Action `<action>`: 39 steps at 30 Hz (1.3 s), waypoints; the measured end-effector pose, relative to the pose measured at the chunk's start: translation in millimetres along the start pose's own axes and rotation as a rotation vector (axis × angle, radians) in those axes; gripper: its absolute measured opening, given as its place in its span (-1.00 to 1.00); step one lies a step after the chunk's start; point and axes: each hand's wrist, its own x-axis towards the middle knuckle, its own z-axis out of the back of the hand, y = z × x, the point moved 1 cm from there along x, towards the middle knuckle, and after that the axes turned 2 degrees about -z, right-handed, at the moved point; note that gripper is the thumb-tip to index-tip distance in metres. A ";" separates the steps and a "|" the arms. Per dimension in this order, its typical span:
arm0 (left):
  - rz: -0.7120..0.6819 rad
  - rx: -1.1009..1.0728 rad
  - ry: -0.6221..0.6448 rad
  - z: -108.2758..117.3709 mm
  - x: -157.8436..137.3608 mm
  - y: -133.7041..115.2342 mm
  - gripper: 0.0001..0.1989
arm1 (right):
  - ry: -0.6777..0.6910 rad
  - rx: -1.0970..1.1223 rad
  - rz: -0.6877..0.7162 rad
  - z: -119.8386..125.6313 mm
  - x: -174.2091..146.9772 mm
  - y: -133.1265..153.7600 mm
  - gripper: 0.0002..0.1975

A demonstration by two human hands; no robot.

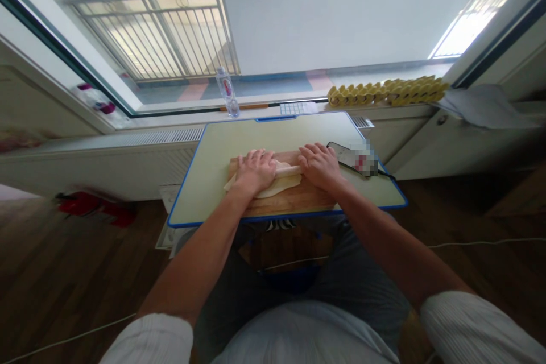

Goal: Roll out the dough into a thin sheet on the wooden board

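A pale wooden rolling pin [289, 171] lies crosswise over a flat sheet of dough [277, 186] on a wooden cutting board [294, 201]. My left hand [257, 169] is curved over the pin's left part, with dough showing around and beyond it. Over the pin's right end rests my right hand [319, 165], fingers pointing forward. Both palms cover most of the pin, so its ends are hidden. The board sits on a small pale table [230, 135] with a blue rim.
A phone [347, 158] lies right of the board, with a dark cable beside it. On the windowsill stand a clear bottle [227, 94] and a row of yellow egg-carton-like trays [386, 92]. A second bottle [97, 99] is at left. Red object [96, 207] on the floor.
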 end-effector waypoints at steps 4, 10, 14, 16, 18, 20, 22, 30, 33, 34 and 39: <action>0.006 0.021 -0.049 -2.4 -23.5 -9.1 -0.42 | 0.001 0.006 -0.022 8.9 -25.0 5.2 -0.51; -0.005 0.001 -0.110 -5.5 -44.6 -16.9 -0.44 | -0.001 0.026 -0.051 17.0 -45.6 11.7 -0.49; 0.020 -0.005 -0.080 -2.1 -31.2 -13.4 -0.44 | 0.004 0.008 -0.061 13.3 -31.9 12.4 -0.53; 0.024 -0.005 -0.063 -0.4 -24.6 -11.9 -0.43 | 0.014 -0.002 -0.067 12.4 -25.0 12.5 -0.53; 0.015 -0.002 -0.062 0.0 -22.8 -11.9 -0.42 | 0.024 -0.007 -0.064 13.1 -22.8 12.7 -0.53; 0.007 0.000 -0.079 -1.2 -26.5 -13.1 -0.42 | 0.025 -0.005 -0.054 14.5 -26.4 13.0 -0.53; -0.004 -0.004 -0.110 -3.5 -34.1 -15.0 -0.43 | 0.020 0.004 -0.055 15.0 -34.4 13.2 -0.51; -0.077 -0.062 -0.185 -8.1 -63.1 -22.0 -0.45 | 0.043 0.050 -0.102 19.1 -59.2 11.7 -0.49; -0.057 -0.056 -0.113 -1.4 -61.5 -23.4 -0.46 | 0.118 0.038 -0.064 26.4 -42.2 11.4 -0.58; -0.053 -0.052 -0.086 1.9 -58.1 -23.6 -0.46 | 0.120 0.042 -0.057 27.6 -33.3 11.5 -0.59; -0.030 -0.081 -0.152 16.3 -20.2 -20.7 -0.43 | 0.100 0.056 -0.040 18.7 9.1 13.5 -0.48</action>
